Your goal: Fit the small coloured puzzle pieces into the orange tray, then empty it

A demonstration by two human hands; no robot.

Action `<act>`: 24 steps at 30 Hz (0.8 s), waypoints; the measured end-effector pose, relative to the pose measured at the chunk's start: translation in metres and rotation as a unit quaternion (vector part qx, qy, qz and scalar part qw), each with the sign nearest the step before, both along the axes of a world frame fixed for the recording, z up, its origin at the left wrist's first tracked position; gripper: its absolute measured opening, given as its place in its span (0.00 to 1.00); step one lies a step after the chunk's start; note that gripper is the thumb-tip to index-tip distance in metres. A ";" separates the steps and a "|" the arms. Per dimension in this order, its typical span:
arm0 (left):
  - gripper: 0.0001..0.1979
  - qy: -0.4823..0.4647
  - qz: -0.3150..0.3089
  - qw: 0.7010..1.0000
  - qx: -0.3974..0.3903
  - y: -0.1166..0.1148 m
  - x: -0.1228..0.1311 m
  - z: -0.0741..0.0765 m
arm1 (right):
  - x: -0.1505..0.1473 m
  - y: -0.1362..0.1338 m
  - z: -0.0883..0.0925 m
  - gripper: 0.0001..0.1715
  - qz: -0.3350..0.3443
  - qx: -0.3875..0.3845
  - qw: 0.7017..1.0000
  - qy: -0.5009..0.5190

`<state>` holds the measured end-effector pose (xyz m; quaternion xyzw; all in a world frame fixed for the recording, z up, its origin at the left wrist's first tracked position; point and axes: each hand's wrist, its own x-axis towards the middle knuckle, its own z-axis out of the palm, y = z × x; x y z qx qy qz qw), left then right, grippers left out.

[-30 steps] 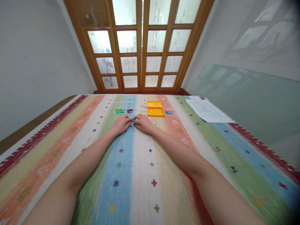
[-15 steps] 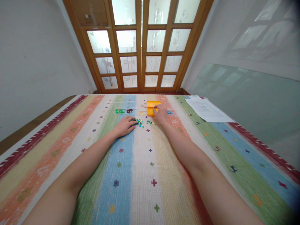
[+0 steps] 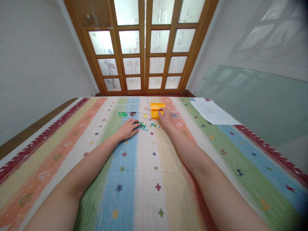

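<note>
Wood-framed frosted-glass doors [image 3: 149, 54] back your bench [image 3: 223, 199], covered by a multicoloured striped cloth [image 3: 146, 173]. Loose pile of small blue, green and pale pieces [image 3: 143, 126] sits mid-bench, smaller scatter [image 3: 154, 125] just right of it. Your left hand [image 3: 128, 129] is palm down at the pile's left edge, grip loosely spread, fingertips on it. Your right hand [image 3: 166, 117] is over the right side of the open orange plastic box [image 3: 155, 106]; thumb and forefinger narrow, can't tell if they pinch a piece. Clear plastic boxes flank it: green pieces [image 3: 123, 114], dark red pieces [image 3: 133, 114] and yellow pieces [image 3: 145, 116] left, blue pieces [image 3: 174, 115] right.
</note>
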<state>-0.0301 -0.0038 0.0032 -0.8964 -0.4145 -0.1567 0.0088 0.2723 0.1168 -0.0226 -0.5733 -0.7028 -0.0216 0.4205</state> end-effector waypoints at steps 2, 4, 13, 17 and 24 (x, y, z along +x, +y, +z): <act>0.21 0.006 0.000 1.000 0.000 0.001 0.000 -0.001 | -0.002 -0.002 0.002 0.13 0.010 -0.004 1.000 -0.006; 0.21 0.004 -0.003 1.000 0.003 0.001 -0.001 -0.001 | -0.007 -0.006 0.004 0.13 0.035 -0.008 0.999 -0.018; 0.19 -0.019 -0.005 1.000 0.008 0.000 0.000 0.004 | -0.037 -0.037 0.018 0.09 0.247 0.007 0.966 -0.078; 0.18 -0.019 0.000 1.000 0.010 0.001 -0.001 0.003 | -0.052 -0.049 0.018 0.09 0.332 -0.003 0.936 -0.113; 0.21 -0.005 0.007 1.000 0.010 0.001 -0.001 -0.002 | -0.059 -0.054 0.017 0.09 0.373 -0.017 0.911 -0.174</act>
